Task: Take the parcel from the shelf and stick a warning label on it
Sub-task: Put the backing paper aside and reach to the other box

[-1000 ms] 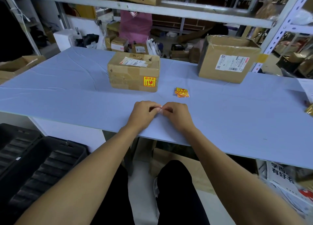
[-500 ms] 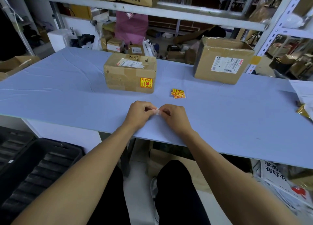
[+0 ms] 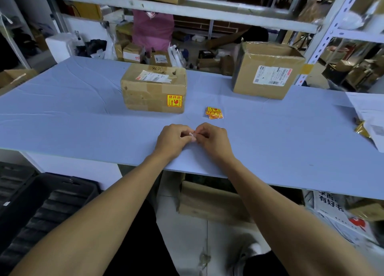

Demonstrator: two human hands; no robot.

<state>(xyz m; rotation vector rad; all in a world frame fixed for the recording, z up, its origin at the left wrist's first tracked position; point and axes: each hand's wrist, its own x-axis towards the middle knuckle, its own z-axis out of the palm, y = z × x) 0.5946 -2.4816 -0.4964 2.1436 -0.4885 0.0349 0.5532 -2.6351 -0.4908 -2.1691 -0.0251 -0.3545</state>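
Note:
A taped cardboard parcel (image 3: pixel 153 88) stands on the blue table (image 3: pixel 72 126), with a white shipping label on top and a yellow warning label (image 3: pixel 174 100) stuck on its front face. A small stack of yellow warning labels (image 3: pixel 214 112) lies on the table to its right. My left hand (image 3: pixel 173 140) and my right hand (image 3: pixel 212 139) meet close to the table's front edge, fingertips pinched together on a small pale scrap (image 3: pixel 192 136), mostly hidden by the fingers.
A second, larger cardboard box (image 3: pixel 268 70) stands at the back right by a shelf upright (image 3: pixel 332 24). White papers (image 3: pixel 369 117) lie at the right edge. A black crate (image 3: pixel 41 209) sits below left, boxes under the table.
Both hands stay together in front of the parcel and have lifted slightly, working the small scrap between the fingertips. The parcel and label stack have not moved.

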